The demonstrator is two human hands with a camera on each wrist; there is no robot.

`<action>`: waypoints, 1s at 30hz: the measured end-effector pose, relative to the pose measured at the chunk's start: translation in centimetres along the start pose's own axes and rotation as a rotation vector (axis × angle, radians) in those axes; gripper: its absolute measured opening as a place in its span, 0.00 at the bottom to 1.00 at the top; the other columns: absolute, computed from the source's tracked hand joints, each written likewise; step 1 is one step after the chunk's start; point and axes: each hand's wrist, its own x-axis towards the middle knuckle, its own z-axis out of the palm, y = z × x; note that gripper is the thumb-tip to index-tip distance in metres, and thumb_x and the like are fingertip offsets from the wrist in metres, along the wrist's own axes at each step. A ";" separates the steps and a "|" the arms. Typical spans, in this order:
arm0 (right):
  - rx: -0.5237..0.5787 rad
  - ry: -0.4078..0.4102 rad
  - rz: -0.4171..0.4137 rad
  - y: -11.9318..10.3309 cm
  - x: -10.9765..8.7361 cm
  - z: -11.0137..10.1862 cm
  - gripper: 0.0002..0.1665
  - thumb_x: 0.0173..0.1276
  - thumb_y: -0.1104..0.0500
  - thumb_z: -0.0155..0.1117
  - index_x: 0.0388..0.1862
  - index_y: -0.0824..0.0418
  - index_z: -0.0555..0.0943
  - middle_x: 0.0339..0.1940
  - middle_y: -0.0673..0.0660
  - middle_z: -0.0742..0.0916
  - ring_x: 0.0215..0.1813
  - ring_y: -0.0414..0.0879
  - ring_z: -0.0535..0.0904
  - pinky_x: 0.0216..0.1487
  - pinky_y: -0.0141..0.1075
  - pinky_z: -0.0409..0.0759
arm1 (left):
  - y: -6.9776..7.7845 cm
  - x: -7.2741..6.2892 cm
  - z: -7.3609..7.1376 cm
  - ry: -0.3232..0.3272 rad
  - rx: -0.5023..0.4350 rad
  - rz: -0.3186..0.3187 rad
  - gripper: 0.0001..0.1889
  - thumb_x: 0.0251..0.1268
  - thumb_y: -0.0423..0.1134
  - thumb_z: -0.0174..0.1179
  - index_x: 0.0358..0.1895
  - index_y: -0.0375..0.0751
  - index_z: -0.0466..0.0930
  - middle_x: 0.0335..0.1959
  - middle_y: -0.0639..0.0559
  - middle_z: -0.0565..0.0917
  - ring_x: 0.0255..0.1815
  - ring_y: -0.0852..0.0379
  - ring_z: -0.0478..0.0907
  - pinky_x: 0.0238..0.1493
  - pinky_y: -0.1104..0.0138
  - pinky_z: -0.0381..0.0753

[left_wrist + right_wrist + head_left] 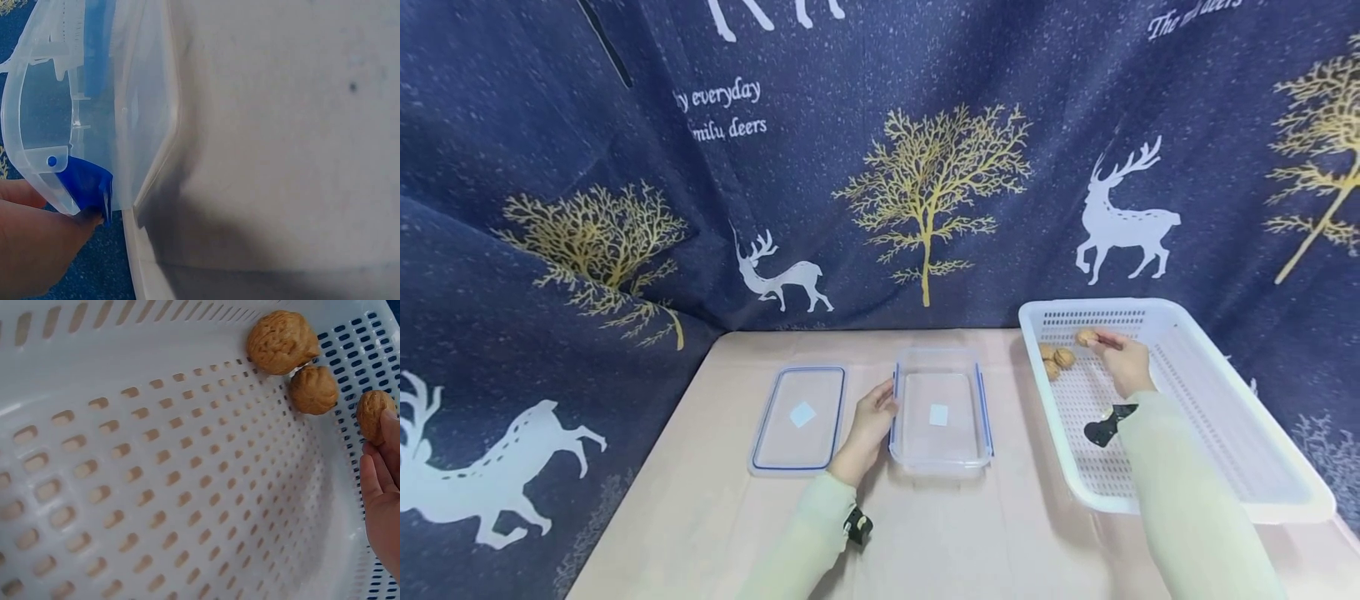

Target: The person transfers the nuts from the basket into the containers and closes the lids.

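Observation:
My right hand [1123, 362] is over the far part of a white basket, pinching a walnut [1086, 337] between thumb and fingertips. Several other walnuts [1063, 357] lie by the basket's left wall; two of them show in the right wrist view, one walnut [282, 342] larger than the other. My left hand [871, 421] holds the left side of a clear plastic food container [936, 461]. In the left wrist view its thumb and finger pinch the container's edge at a blue locking flap [89, 182].
The white perforated basket [1060, 433] stands at the right of the table [715, 517]. A clear lid [797, 446] with a blue seal lies flat to the left of the container. Behind the table hangs a dark blue curtain [880, 275] printed with deer and trees.

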 end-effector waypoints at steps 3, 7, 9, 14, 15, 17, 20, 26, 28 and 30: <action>0.025 0.008 -0.003 -0.6 0.1 -0.2 0.28 0.73 0.56 0.55 0.68 0.68 0.68 0.64 0.70 0.74 0.52 0.37 0.75 0.66 0.47 0.72 | -0.3 0.2 -0.1 0.001 -0.002 0.006 0.24 0.71 0.27 0.47 0.69 0.27 0.60 0.69 0.30 0.63 0.71 0.37 0.59 0.72 0.52 0.60; 0.051 0.011 0.003 -1.2 0.4 -0.4 0.29 0.73 0.55 0.56 0.68 0.67 0.68 0.63 0.67 0.76 0.47 0.30 0.73 0.67 0.48 0.71 | -0.5 0.3 0.0 0.004 -0.003 0.017 0.24 0.71 0.26 0.46 0.69 0.28 0.60 0.69 0.31 0.64 0.71 0.37 0.59 0.72 0.53 0.61; 0.069 0.011 0.004 -1.5 0.6 -0.5 0.29 0.73 0.54 0.57 0.68 0.67 0.68 0.59 0.60 0.80 0.43 0.25 0.70 0.68 0.47 0.70 | -0.6 0.3 0.0 0.005 -0.006 0.013 0.24 0.71 0.26 0.46 0.69 0.29 0.61 0.69 0.32 0.65 0.71 0.38 0.60 0.72 0.53 0.60; 0.128 0.016 0.009 -2.3 0.8 -0.9 0.31 0.71 0.53 0.59 0.69 0.66 0.67 0.44 0.39 0.80 0.40 0.23 0.69 0.69 0.44 0.69 | -0.5 0.3 0.0 0.004 0.004 0.012 0.24 0.70 0.26 0.46 0.69 0.28 0.60 0.69 0.32 0.65 0.71 0.38 0.60 0.72 0.53 0.61; 0.137 0.015 0.005 -2.4 0.8 -0.9 0.32 0.71 0.53 0.59 0.69 0.67 0.67 0.43 0.38 0.79 0.41 0.23 0.70 0.69 0.44 0.68 | -0.5 0.3 0.0 0.004 0.006 0.014 0.24 0.70 0.26 0.46 0.69 0.28 0.60 0.69 0.32 0.64 0.71 0.38 0.60 0.72 0.53 0.61; 0.135 0.007 -0.010 -2.7 0.7 -1.1 0.32 0.72 0.53 0.59 0.69 0.67 0.67 0.42 0.37 0.78 0.41 0.23 0.70 0.70 0.44 0.68 | -0.5 0.4 0.0 0.006 0.006 0.011 0.25 0.71 0.26 0.47 0.69 0.29 0.60 0.69 0.33 0.64 0.71 0.38 0.60 0.72 0.53 0.61; 0.151 -0.004 -0.027 -3.2 0.6 -1.3 0.32 0.72 0.53 0.59 0.68 0.68 0.67 0.42 0.36 0.79 0.41 0.23 0.70 0.70 0.45 0.67 | -0.5 0.4 -0.1 0.008 0.014 0.008 0.25 0.70 0.27 0.47 0.70 0.30 0.60 0.70 0.33 0.64 0.72 0.38 0.59 0.72 0.53 0.60; 0.173 -0.003 -0.041 -4.1 0.5 -1.7 0.34 0.71 0.52 0.60 0.68 0.70 0.67 0.39 0.31 0.80 0.40 0.23 0.71 0.71 0.44 0.66 | -0.5 0.2 0.0 0.009 0.021 0.004 0.25 0.71 0.27 0.47 0.70 0.30 0.61 0.70 0.34 0.64 0.72 0.38 0.59 0.72 0.53 0.60; 0.193 -0.007 -0.035 -4.5 0.5 -1.8 0.34 0.70 0.52 0.61 0.68 0.69 0.66 0.38 0.30 0.80 0.40 0.23 0.71 0.70 0.41 0.67 | -0.5 0.2 0.0 0.009 0.022 0.003 0.25 0.71 0.27 0.47 0.70 0.31 0.60 0.70 0.34 0.64 0.72 0.39 0.59 0.72 0.53 0.60; 0.212 -0.011 -0.029 -4.9 0.5 -1.8 0.34 0.70 0.53 0.61 0.69 0.69 0.66 0.37 0.30 0.79 0.40 0.23 0.72 0.70 0.38 0.67 | -0.5 0.2 0.0 0.009 0.022 0.000 0.25 0.71 0.27 0.47 0.70 0.31 0.60 0.70 0.34 0.64 0.72 0.39 0.59 0.72 0.53 0.60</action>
